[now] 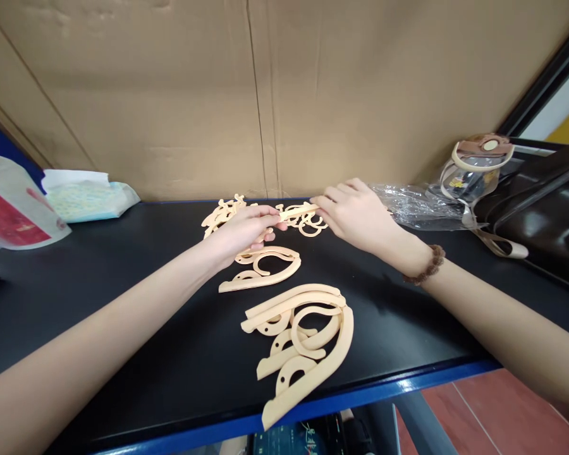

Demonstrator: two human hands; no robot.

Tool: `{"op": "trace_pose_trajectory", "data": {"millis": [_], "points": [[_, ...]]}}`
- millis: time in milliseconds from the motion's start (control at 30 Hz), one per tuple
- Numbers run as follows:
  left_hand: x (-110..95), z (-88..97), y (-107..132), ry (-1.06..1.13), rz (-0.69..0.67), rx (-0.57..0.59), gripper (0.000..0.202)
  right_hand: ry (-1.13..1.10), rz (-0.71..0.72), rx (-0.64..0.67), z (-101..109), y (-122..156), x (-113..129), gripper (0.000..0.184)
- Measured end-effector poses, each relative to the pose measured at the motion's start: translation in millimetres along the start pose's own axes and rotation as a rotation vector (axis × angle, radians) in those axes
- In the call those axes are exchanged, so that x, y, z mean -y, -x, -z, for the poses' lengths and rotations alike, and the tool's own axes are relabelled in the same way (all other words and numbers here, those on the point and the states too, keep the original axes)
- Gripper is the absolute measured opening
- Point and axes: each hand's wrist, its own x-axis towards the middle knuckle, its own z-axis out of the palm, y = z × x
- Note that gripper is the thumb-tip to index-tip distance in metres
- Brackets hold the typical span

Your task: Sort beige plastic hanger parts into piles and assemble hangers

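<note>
Above the far part of the black table, my left hand (246, 229) pinches one end of a cream plastic hanger arm (299, 211). The fingers of my right hand (355, 212) are closed on the other end of that piece. Behind the hands lie loose cream hanger parts (222, 212), partly hidden by my left hand, and hooks (310, 224). Just below my left hand rests a folded plastic hanger (277, 278). Nearer the front edge, several folded hangers (332, 357) overlap in a stack, one jutting past the edge.
A cardboard wall (171, 95) closes off the back. On the left stand a white and red bag (19, 202) and a tissue pack (90, 199). On the right are clear plastic wrap (408, 205), a strapped bottle (474, 170) and a dark bag (550, 202). The table's blue edge (408, 384) runs in front.
</note>
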Motion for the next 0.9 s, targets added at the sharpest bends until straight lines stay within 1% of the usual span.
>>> {"op": "trace_pose_trajectory", "data": {"millis": [100,200,367,433,567,600,667,733,767,833,900], "points": [[0,-5.1,4,-0.025,-0.035,0.043,0.006,-0.033,0.077,-0.011,-2,1,10,0.024],[-1,-9.1,7,-0.01,-0.027,0.077,0.008,-0.009,0.132,-0.052,-1,1,20,0.026],[-1,-11.6,9,0.103,-0.046,0.174,0.012,0.03,0.145,-0.143,2,0,28,0.035],[-1,-12.2,10,0.107,-0.041,0.176,0.012,0.028,0.138,-0.108,3,1,30,0.038],[-2,-12.6,8,0.002,-0.027,0.156,0.015,-0.018,0.117,0.064,6,-1,37,0.038],[-2,-12.1,7,-0.044,-0.031,0.148,0.016,-0.046,0.095,0.111,7,-2,39,0.037],[-1,-10.1,5,-0.18,-0.073,0.108,0.013,-0.154,-0.012,0.221,6,-4,39,0.031],[0,-6.8,3,-0.419,-0.198,0.02,0.012,-0.267,-0.159,0.316,1,-5,32,0.025],[1,-4.6,2,-0.557,-0.276,-0.032,0.015,-0.305,-0.231,0.346,-3,-5,24,0.022],[1,1.0,1,-0.778,-0.408,-0.13,0.02,-0.312,-0.333,0.345,-12,-4,4,0.02],[2,9.1,-2,-0.857,-0.467,-0.205,0.027,-0.316,-0.439,0.32,-24,-1,-22,0.023]]}}
